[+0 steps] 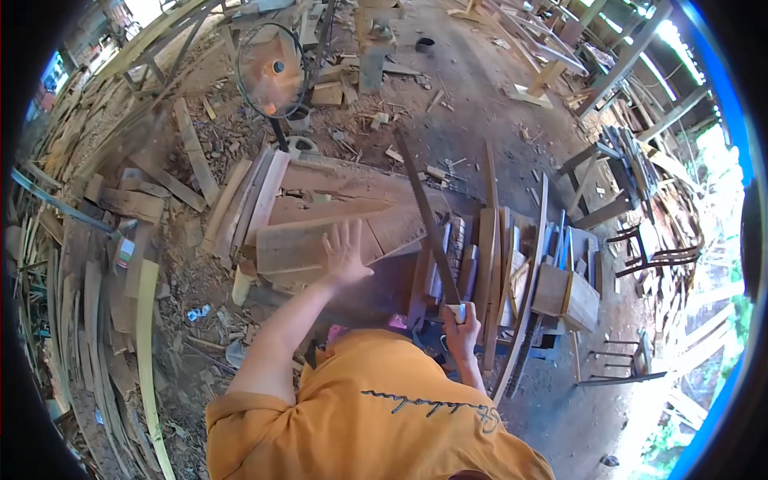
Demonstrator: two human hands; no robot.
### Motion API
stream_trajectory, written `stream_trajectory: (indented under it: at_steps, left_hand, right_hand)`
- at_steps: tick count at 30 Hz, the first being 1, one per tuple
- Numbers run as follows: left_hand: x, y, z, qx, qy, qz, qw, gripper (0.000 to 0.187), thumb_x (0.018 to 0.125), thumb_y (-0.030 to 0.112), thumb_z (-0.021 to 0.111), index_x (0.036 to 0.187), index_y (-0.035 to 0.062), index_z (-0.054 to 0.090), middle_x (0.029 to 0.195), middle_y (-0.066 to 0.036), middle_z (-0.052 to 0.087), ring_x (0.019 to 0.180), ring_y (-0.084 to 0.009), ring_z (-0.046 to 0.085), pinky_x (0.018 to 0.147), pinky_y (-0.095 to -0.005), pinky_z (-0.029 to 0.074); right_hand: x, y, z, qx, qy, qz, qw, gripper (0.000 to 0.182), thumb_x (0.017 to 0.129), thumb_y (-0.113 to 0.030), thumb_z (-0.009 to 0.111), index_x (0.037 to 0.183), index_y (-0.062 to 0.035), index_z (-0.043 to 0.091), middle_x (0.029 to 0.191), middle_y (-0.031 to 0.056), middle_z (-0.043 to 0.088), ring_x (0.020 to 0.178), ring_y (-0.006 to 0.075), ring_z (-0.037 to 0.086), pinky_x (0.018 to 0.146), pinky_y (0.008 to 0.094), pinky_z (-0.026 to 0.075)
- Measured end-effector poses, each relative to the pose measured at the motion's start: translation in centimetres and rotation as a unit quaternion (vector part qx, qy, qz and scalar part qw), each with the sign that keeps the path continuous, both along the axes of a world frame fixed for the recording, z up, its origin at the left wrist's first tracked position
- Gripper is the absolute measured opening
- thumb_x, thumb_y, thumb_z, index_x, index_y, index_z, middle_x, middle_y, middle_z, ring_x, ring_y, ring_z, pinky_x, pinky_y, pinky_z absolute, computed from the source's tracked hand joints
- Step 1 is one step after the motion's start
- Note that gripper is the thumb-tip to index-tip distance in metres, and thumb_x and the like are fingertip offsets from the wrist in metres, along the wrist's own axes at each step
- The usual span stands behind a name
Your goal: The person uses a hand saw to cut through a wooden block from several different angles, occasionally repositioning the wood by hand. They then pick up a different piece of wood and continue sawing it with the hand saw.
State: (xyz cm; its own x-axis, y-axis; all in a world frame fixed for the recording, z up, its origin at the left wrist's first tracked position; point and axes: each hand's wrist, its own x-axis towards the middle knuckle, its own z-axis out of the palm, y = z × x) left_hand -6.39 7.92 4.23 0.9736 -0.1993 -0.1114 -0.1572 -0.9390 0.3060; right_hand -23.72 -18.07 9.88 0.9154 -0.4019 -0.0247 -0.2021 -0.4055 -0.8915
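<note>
My left hand [346, 256] lies with fingers spread on a wide wooden board [290, 246], which rests on a wooden workbench [352, 174]. A thin dark line crosses the board just right of those fingers. Wrapped round the handle of a handsaw [433, 228], my right hand [462, 330] is in front of the bench at its right side. The long toothed blade points up and away, overlapping the board's right end in this view.
A round standing fan [272, 70] rises behind the bench. Right of the saw, several upright planks [486, 268] stand beside a wooden block [566, 294]. Long wood strips [148, 344] lie at the left, and offcuts [326, 94] litter the dirt floor. A dark stool [632, 364] is at the right.
</note>
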Motion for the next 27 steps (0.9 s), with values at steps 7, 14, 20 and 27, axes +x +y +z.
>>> stream_trajectory:
  at_steps: [7, 14, 20, 27]
  left_hand:
    - [2.2, -0.3, 4.1, 0.014, 0.089, 0.040, 0.995, 0.123, 0.051, 0.037, 0.091, 0.151, 0.0108, 0.024, 0.144, -0.021, 0.040, 0.131, -0.0398, 0.041, 0.106, -0.0599, 0.030]
    - [7.6, 6.5, 5.6, -0.327, 0.479, 0.046, 0.813, 0.099, 0.058, 0.039, 0.089, 0.143, 0.0107, 0.045, 0.124, -0.013, 0.062, 0.105, -0.0210, 0.062, 0.091, -0.0336, 0.049]
    - [7.7, 9.0, 2.5, -0.334, 0.283, 0.051, 0.898, 0.075, 0.066, 0.036, 0.084, 0.130, 0.0086, 0.057, 0.114, -0.012, 0.066, 0.101, -0.0236, 0.065, 0.088, -0.0360, 0.050]
    - [3.8, 3.9, 6.1, -0.043, 0.060, 0.059, 0.996, 0.065, 0.072, 0.042, 0.079, 0.121, 0.0060, 0.056, 0.114, -0.015, 0.067, 0.109, -0.0323, 0.064, 0.092, -0.0416, 0.050]
  right_hand:
    - [1.1, 1.0, -0.8, -0.071, -0.050, 0.081, 0.993, 0.025, 0.086, -0.019, 0.073, 0.087, -0.0036, 0.053, 0.067, 0.0120, 0.064, 0.055, 0.0200, 0.065, 0.050, 0.0325, 0.047]
    - [3.7, 4.1, 1.4, -0.084, -0.057, 0.147, 0.984, 0.027, 0.087, -0.020, 0.073, 0.089, -0.0038, 0.052, 0.074, 0.0197, 0.065, 0.070, 0.0415, 0.065, 0.058, 0.0436, 0.050]
    - [6.0, 5.3, 0.9, -0.088, -0.041, 0.212, 0.972, 0.027, 0.089, -0.020, 0.071, 0.092, -0.0053, 0.049, 0.073, 0.0212, 0.063, 0.072, 0.0456, 0.062, 0.057, 0.0467, 0.048]
    - [6.4, 6.2, 0.6, -0.105, -0.054, 0.222, 0.968, 0.026, 0.090, -0.021, 0.069, 0.092, -0.0052, 0.048, 0.074, 0.0211, 0.063, 0.072, 0.0450, 0.063, 0.057, 0.0469, 0.048]
